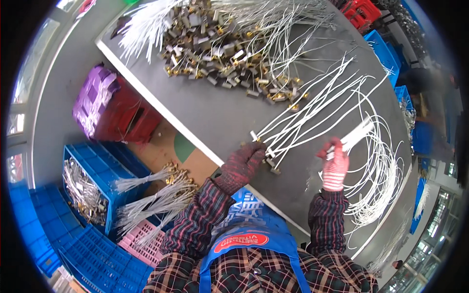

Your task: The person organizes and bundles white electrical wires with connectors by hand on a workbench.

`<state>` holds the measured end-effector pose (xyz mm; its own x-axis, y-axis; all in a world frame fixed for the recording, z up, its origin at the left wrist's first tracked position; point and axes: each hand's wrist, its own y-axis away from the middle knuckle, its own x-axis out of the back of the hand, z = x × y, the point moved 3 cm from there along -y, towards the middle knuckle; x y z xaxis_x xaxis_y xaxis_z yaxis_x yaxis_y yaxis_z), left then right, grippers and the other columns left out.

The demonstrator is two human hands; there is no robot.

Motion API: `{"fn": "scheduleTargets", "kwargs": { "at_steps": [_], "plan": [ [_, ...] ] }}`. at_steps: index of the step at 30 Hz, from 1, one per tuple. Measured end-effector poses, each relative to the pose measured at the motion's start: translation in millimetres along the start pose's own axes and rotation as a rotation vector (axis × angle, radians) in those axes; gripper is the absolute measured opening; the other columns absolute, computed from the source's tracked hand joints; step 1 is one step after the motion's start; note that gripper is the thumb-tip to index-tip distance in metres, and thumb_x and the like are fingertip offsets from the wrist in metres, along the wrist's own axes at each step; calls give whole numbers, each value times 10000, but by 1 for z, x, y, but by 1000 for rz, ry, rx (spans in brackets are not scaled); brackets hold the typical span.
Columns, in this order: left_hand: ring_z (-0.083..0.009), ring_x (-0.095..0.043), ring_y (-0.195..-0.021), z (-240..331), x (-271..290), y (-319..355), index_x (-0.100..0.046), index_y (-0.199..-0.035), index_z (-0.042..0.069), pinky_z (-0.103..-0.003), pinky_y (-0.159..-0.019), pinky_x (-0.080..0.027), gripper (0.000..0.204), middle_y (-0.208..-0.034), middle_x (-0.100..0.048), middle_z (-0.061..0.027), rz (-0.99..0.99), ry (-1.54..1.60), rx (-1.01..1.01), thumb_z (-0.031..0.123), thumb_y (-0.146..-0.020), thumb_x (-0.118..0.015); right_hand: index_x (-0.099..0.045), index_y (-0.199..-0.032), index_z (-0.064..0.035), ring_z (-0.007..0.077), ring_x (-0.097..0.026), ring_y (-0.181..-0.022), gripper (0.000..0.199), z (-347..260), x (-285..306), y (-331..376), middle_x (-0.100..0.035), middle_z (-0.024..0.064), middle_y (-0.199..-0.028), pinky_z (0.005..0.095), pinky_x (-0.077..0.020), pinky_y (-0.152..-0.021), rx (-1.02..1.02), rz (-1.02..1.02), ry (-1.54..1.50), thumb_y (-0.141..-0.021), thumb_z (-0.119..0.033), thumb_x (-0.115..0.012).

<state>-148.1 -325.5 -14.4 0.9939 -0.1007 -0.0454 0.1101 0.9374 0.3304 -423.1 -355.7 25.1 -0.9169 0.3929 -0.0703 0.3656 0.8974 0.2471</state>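
- Our left hand point(243, 163) pinches the wire ends' metal blocks point(270, 163) at the table point(205, 110) edge.
- Our right hand point(335, 168), at three o'clock, grips white wires point(359, 133); we keep them taut and aligned.

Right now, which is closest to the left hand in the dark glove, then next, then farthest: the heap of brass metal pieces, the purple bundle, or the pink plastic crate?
From the left hand:
1. Pink plastic crate, lower left, below the table.
2. Heap of brass metal pieces, across the table top.
3. Purple bundle, far left, off the table.

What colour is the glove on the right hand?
The glove on the right hand is red-and-white striped with red fingertips, gripping white wires; the head view shows it.
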Motion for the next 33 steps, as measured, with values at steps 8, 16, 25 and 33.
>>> {"fn": "scheduleTargets", "kwargs": {
  "at_steps": [8,16,25,33],
  "plan": [
    [-330,-523,-1019,25,-15,-51,-581,-1114,130,-471,-886,-397,326,-1046,-571,-119,115,-937,-223,250,-811,-583,-559,-1052,-7,176,-536,-614,342,-25,11,-39,-542,65,-801,362,-512,-596,-99,5,-192,-870,-289,-618],
    [-329,-556,-953,17,-30,-66,-515,-1172,120,-471,-804,-438,354,-997,-564,-158,-105,-867,-262,279,-856,-525,-513,-1082,9,220,-581,-669,453,-3,-25,-48,-568,106,-832,378,-510,-595,-300,-421,-125,-840,-351,-644],
    [-373,-589,-898,62,-24,-160,-525,-1188,139,-457,-758,-492,388,-1025,-559,-199,289,-922,-23,310,-843,-571,-548,-1077,2,249,-593,-665,345,23,-66,-56,-593,124,-829,353,-501,-572,-396,-577,-181,-852,-244,-636],
    [-350,-596,-872,49,-7,-129,-551,-1095,97,-417,-742,-504,310,-1031,-558,-191,437,-962,-231,198,-808,-614,-521,-1121,-8,216,-599,-664,371,27,-81,-60,-600,99,-795,325,-492,-548,-359,-443,-189,-858,-245,-630]
  ]
}}
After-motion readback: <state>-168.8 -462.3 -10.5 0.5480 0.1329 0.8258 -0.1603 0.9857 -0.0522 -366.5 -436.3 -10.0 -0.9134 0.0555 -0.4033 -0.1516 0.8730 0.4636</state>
